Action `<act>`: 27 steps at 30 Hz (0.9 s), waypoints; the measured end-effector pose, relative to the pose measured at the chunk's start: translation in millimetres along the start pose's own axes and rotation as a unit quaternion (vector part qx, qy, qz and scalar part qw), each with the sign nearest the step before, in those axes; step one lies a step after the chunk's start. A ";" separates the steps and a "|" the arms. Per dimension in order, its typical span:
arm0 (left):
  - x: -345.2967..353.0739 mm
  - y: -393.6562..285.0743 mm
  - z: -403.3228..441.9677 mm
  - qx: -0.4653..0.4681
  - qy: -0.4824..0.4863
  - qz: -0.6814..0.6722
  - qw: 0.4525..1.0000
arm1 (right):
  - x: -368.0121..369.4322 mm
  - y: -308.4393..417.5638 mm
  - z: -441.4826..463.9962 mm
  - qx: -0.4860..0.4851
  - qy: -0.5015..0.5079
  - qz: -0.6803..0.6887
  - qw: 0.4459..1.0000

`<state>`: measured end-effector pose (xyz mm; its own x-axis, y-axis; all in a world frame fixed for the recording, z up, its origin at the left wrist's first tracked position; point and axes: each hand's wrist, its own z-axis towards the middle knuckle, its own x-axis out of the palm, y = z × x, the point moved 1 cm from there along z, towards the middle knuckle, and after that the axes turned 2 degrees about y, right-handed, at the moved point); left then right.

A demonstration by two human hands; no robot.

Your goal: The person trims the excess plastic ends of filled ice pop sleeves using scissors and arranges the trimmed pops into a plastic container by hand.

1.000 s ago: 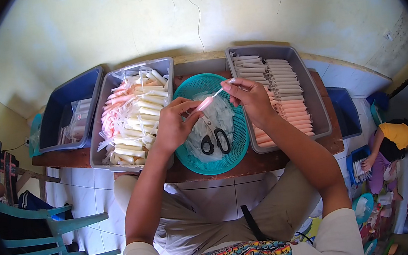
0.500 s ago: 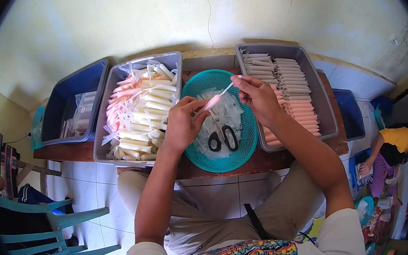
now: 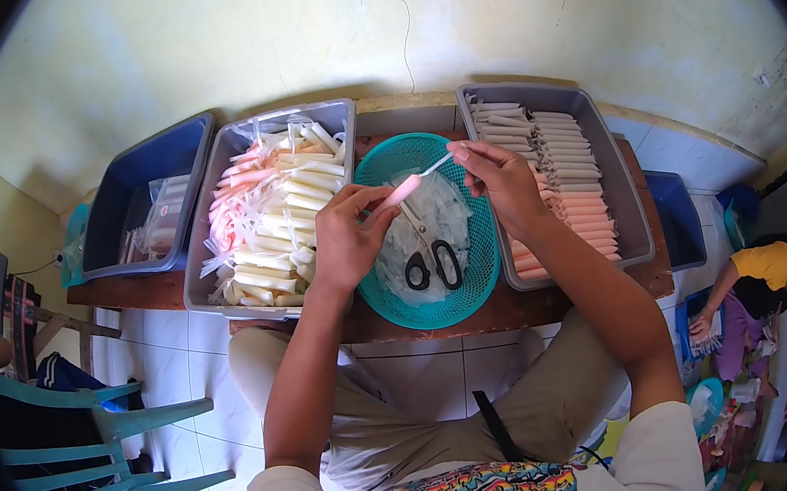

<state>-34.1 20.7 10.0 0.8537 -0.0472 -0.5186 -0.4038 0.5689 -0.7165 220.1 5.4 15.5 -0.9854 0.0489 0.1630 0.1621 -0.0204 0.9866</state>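
My left hand point(image 3: 351, 237) grips a slim pink filled plastic tube point(image 3: 404, 190), which looks like an ice pop, by its lower part. At its upper end the clear plastic is twisted into a thin tail point(image 3: 436, 164), pinched between the thumb and finger of my right hand point(image 3: 505, 184). Both hands are above a teal plastic basket point(image 3: 383, 309). Inside lie clear plastic scraps point(image 3: 447, 211) and black-handled scissors point(image 3: 447, 264) with the blades pointing away from me.
Left of the basket, a grey bin point(image 3: 195, 290) holds jumbled pink and cream tubes. A second grey bin point(image 3: 634, 211) at right has tubes in neat rows. A dark blue bin point(image 3: 107, 208) stands far left. Green chair point(image 3: 60, 453) at lower left; another person point(image 3: 762, 269) at right.
The pink tube has tilted slightly flatter, and its twisted tail now looks shorter. Both hands keep their hold with little movement. The whole view has shifted slightly.
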 end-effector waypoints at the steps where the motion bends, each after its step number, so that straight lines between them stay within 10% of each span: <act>1: -0.3 1.1 -0.9 -0.005 -0.001 0.001 1.000 | 0.3 -0.8 -0.1 0.000 0.001 0.000 1.000; 7: -7.7 -1.4 -0.9 -0.019 -0.018 0.016 1.000 | 0.1 -12.9 -1.4 -0.022 0.053 -0.125 0.990; 18: -5.3 5.3 -2.9 0.003 -0.058 0.047 0.997 | 39.1 -55.7 -33.4 -0.035 0.160 -0.590 0.791; 27: -4.5 5.9 -4.4 -0.002 -0.051 0.046 0.998 | 62.7 -69.9 -50.3 0.021 0.144 -0.600 0.787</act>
<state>-41.7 20.7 6.1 0.8414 0.0892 -0.5330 -0.4840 0.5632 -0.6697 144.4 -40.3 -43.9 -0.3999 -0.2199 -0.8898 -0.8983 -0.0988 0.4282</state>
